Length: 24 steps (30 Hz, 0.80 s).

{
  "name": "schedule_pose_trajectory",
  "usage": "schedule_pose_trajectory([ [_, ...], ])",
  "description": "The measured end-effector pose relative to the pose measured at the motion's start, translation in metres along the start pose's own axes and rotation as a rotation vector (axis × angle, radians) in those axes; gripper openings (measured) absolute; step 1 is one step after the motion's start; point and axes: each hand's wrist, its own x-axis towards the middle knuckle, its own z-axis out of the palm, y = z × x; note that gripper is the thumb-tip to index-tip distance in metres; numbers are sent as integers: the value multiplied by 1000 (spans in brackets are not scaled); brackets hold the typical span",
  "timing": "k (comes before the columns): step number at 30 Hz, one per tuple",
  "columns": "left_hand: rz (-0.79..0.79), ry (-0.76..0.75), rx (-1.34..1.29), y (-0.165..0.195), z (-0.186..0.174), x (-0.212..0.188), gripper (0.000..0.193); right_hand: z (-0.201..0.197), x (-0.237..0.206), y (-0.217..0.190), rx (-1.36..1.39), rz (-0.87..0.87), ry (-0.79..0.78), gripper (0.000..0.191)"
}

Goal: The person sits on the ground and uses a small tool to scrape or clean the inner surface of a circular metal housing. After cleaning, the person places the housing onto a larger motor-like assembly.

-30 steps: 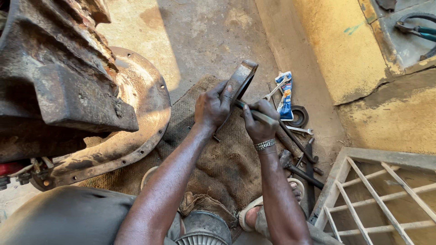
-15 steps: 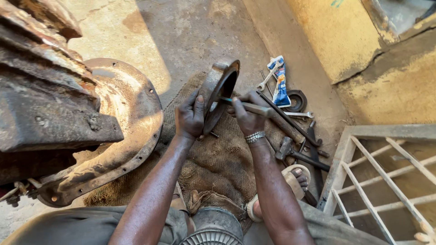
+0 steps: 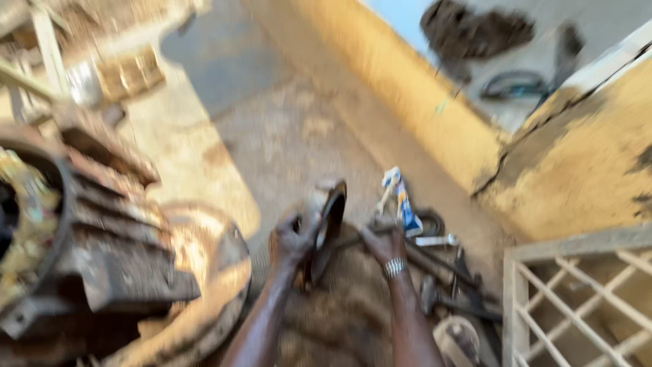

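The frame is motion-blurred. My left hand (image 3: 293, 239) grips a dark round metal ring part (image 3: 331, 212), held upright on edge over a brown sack cloth (image 3: 343, 316) on the ground. My right hand (image 3: 382, 243), with a metal bracelet at the wrist, is closed on a thin dark tool (image 3: 353, 239) that reaches toward the ring. Both forearms come up from the bottom of the view.
A big rusty machine housing with a round flange (image 3: 204, 285) fills the left. Wrenches and dark tools (image 3: 448, 272) and a blue-and-white tube (image 3: 406, 204) lie to the right. A grey metal grille (image 3: 577, 306) stands at lower right, below a yellow wall (image 3: 421, 95).
The view has swung upward and blurred, so hands and ring now sit lower in the frame. Both hands keep their hold on the ring and the tool.
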Motion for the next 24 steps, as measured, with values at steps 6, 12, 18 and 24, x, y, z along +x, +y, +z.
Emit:
schedule_pose_trajectory([
  [6,-61,-193,444,66,6,45,69,-15,-1,32,-589,189,-95,37],
  [12,-128,-132,472,80,28,47,69,10,-21,45,-754,230,-67,48],
  [18,-53,-31,387,99,30,17,64,-8,-46,40,-494,146,56,48],
  [24,-59,15,354,126,-16,-10,70,-31,-74,25,-306,55,117,37],
])
